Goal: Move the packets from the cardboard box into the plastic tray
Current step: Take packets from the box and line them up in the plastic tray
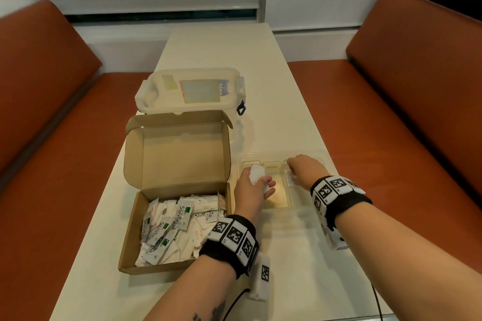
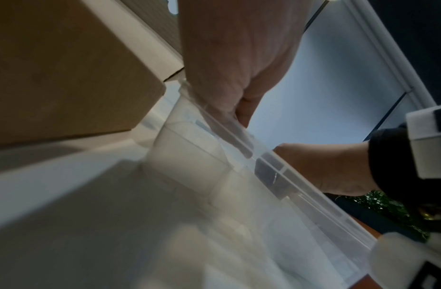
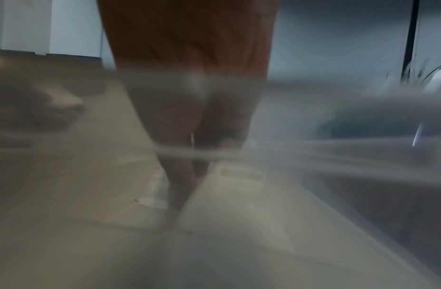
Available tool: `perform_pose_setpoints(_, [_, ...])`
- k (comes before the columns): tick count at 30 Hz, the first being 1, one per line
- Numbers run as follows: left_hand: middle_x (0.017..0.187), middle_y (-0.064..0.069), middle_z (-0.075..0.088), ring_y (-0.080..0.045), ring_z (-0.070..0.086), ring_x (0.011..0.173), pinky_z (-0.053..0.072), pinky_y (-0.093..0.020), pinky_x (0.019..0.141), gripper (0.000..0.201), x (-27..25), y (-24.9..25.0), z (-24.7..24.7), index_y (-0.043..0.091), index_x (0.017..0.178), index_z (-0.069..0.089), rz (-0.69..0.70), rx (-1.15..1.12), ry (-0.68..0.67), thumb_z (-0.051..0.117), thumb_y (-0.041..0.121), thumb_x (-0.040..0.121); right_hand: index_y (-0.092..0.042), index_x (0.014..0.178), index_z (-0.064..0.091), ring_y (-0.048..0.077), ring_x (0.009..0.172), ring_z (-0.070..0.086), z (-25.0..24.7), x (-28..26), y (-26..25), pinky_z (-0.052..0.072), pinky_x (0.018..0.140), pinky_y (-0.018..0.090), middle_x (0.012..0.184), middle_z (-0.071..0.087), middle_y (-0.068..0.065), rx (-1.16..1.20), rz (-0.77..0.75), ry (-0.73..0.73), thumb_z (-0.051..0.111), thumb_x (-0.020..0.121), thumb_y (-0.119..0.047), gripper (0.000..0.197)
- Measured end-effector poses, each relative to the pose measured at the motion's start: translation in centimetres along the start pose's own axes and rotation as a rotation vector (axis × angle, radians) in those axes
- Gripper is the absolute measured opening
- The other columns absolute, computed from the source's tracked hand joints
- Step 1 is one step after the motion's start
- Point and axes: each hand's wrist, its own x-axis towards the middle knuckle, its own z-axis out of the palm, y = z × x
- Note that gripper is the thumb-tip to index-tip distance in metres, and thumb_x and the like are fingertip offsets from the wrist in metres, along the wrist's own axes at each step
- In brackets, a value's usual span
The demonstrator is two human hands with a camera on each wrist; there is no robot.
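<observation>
The open cardboard box (image 1: 177, 159) sits at the table's left, its bottom heaped with white packets (image 1: 180, 229). Just right of it lies the clear plastic tray (image 1: 307, 151) with several compartments. My left hand (image 1: 260, 184) grips a bunch of white packets (image 1: 257, 174) over the tray's left end. My right hand (image 1: 296, 171) reaches down into the right compartment, fingers curled onto a white packet (image 1: 290, 179). The blurred right wrist view shows the fingertips (image 3: 182, 187) meeting at white packets (image 3: 152, 201) on the tray floor. In the left wrist view, the tray rim (image 2: 276, 166) runs beside the box (image 2: 66, 78).
A lidded clear plastic container (image 1: 193, 91) stands behind the box. The cream table (image 1: 300, 255) is narrow, with brown benches on the left (image 1: 52, 151) and the right (image 1: 391, 138). A wall and a window lie beyond its far end.
</observation>
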Motion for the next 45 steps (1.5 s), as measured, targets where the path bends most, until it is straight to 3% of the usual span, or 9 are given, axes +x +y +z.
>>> perform_pose_setpoints(10, [0.095,-0.013,0.061,-0.015,0.064,0.074,0.058,-0.022,0.066,0.047,0.0,-0.1,-0.1,0.016,0.134,0.041,0.0,0.001,-0.013,0.052,0.0,0.091,-0.006,0.112,0.055,0.028,0.101,0.058,-0.5,-0.5,-0.1,0.041,0.075,0.029,0.111,0.059,0.012,0.067,-0.006,0.006,0.047,0.092,-0.003,0.022])
perform_pose_setpoints(16, [0.085,-0.015,0.057,-0.023,0.06,0.072,0.057,-0.029,0.063,0.026,0.1,0.8,-0.2,0.005,0.117,0.046,-0.11,-0.196,-0.051,0.035,-0.001,0.095,-0.012,0.086,0.058,0.018,0.075,0.054,-1.8,-1.5,-1.7,0.037,0.064,0.022,0.083,0.06,0.003,0.44,-0.049,0.226,0.058,0.09,-0.017,0.006])
perform_pose_setpoints(21, [0.093,-0.012,0.059,-0.019,0.061,0.077,0.059,-0.028,0.061,0.035,0.1,1.0,-0.4,0.008,0.117,0.05,-0.101,-0.129,-0.026,0.035,-0.009,0.091,-0.015,0.083,0.06,0.006,0.062,0.052,-1.3,-2.4,-3.8,0.04,0.054,0.017,0.076,0.059,-0.002,0.706,-0.093,0.156,0.072,0.08,-0.027,0.017])
perform_pose_setpoints(27, [0.098,-0.011,0.063,-0.016,0.068,0.076,0.058,-0.026,0.065,0.03,-0.1,0.3,-0.9,0.021,0.112,0.05,0.0,-0.071,-0.017,0.046,-0.003,0.093,-0.006,0.091,0.059,0.011,0.057,0.057,-1.2,-2.9,-3.8,0.053,0.051,0.017,0.076,0.06,0.007,0.905,-0.054,0.09,0.077,0.074,-0.01,0.025])
perform_pose_setpoints(30, [0.107,-0.008,0.06,-0.017,0.066,0.086,0.055,-0.023,0.058,0.03,-0.1,0.2,-0.9,0.032,0.1,0.052,0.038,-0.012,0.003,0.053,0.003,0.092,-0.009,0.087,0.056,0.018,0.058,0.059,-1.1,-3.0,-3.4,0.057,0.06,0.028,0.074,0.06,0.011,0.955,-0.01,0.101,0.077,0.07,-0.002,0.028])
perform_pose_setpoints(33, [0.108,-0.005,0.059,-0.018,0.063,0.093,0.054,-0.022,0.056,0.023,0.0,0.3,-0.9,0.029,0.103,0.053,0.037,-0.01,0.02,0.05,0.008,0.094,-0.011,0.084,0.055,0.019,0.056,0.06,-0.8,-3.0,-2.9,0.056,0.064,0.031,0.069,0.06,0.011,1.018,0.033,0.103,0.076,0.07,0.002,0.028])
perform_pose_setpoints(39, [0.105,-0.008,0.057,-0.018,0.064,0.09,0.057,-0.024,0.06,0.026,0.3,0.0,-0.6,0.018,0.11,0.051,0.035,-0.06,0.045,0.042,-0.001,0.094,-0.008,0.088,0.068,0.004,0.06,0.057,-1.7,-2.3,-1.5,0.045,0.054,0.008,0.071,0.063,-0.001,0.87,0.031,0.131,0.075,0.077,-0.007,0.013])
perform_pose_setpoints(42, [0.103,-0.012,0.059,-0.016,0.067,0.08,0.057,-0.025,0.06,0.028,0.3,0.1,-0.4,0.016,0.111,0.05,0.034,-0.087,0.045,0.04,-0.004,0.093,-0.01,0.094,0.073,0.01,0.076,0.061,-2.7,-1.9,0.1,0.049,0.07,0.018,0.085,0.067,0.001,0.69,0.1,0.259,0.071,0.082,-0.013,0.013])
perform_pose_setpoints(45, [0.106,-0.014,0.058,-0.016,0.067,0.08,0.058,-0.025,0.062,0.029,0.3,0.0,-0.4,0.016,0.113,0.05,0.03,-0.098,0.041,0.041,-0.003,0.094,-0.013,0.096,0.074,0.02,0.09,0.064,-3.2,-1.3,1.1,0.051,0.082,0.028,0.097,0.071,0.004,0.468,0.159,0.242,0.064,0.087,-0.014,0.014])
